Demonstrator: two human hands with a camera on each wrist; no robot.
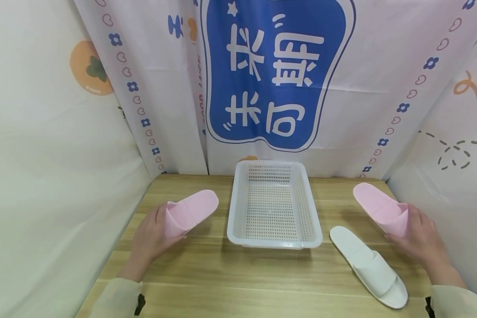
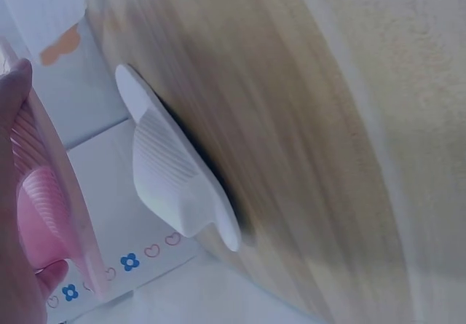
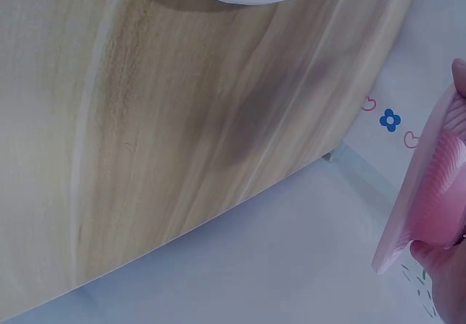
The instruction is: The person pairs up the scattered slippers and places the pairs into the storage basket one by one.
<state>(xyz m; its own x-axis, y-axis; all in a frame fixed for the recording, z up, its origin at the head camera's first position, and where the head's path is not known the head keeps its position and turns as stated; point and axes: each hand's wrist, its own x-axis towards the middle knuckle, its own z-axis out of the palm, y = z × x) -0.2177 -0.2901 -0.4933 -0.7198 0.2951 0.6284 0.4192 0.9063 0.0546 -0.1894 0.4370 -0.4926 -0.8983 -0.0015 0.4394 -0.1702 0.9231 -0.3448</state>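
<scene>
A pink slipper (image 1: 191, 211) is gripped at its strap end by the left hand (image 1: 153, 236), whose fingers are curled round the upper while the sole points up and away toward the white basket (image 1: 238, 221); it is held off the wooden table (image 1: 206, 274), to the left of the basket. In the left wrist view the same slipper (image 2: 51, 215) is seen edge-on, pinched between thumb and fingers. A second pink slipper (image 1: 381, 210) is held in the same manner by the right hand (image 1: 419, 238), fingers closed round its strap end, the toe pointing up and leftward; it is raised to the right of the basket. In the right wrist view this slipper (image 3: 429, 193) is seen clasped at the frame's edge. A white slipper (image 1: 367, 265) is left lying flat on the table, just below the right hand and near the basket's right front corner. The basket is placed at the table's middle, against a printed curtain (image 1: 278, 75).
</scene>
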